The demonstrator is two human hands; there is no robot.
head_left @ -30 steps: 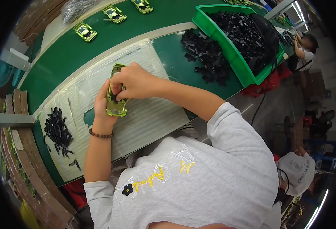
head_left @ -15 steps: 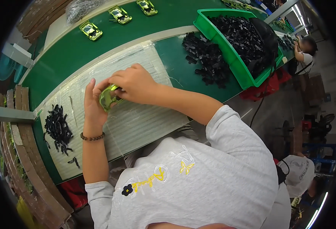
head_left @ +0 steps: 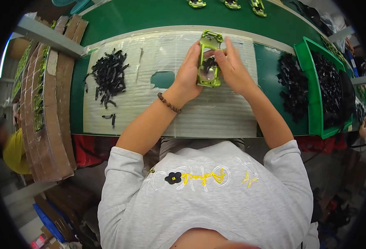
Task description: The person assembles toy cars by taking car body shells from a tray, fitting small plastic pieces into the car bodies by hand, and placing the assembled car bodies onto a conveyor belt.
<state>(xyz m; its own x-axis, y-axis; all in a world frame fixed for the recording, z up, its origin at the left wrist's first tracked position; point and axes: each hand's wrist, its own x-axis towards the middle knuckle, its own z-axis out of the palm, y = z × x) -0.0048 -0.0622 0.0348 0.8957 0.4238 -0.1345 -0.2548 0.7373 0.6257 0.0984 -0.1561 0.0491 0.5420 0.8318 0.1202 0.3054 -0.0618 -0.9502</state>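
Observation:
A shiny yellow-green toy car body (head_left: 210, 40) is held upright between my two hands above the foam-covered mat. My left hand (head_left: 188, 72) grips it along its left side. On the right, my right hand (head_left: 236, 70) holds the other side, and its thumb presses near the windows. A dark piece (head_left: 209, 65) shows within the middle of the body; I cannot tell its exact shape. Left of my left hand, a heap of small black plastic parts (head_left: 110, 74) lies on the mat (head_left: 149, 118).
Several black parts (head_left: 293, 89) are heaped on the green table at right, beside a green bin (head_left: 305, 70) filled with more. Across the far side stand green car bodies (head_left: 231, 4). Stacked cardboard trays (head_left: 52, 108) and a metal post (head_left: 50, 35) are at left. A person in yellow (head_left: 14, 153) is beyond.
My view has swung round, so the table now lies straight ahead. The car body has been turned to stand lengthwise, and my right hand has shifted to its right side.

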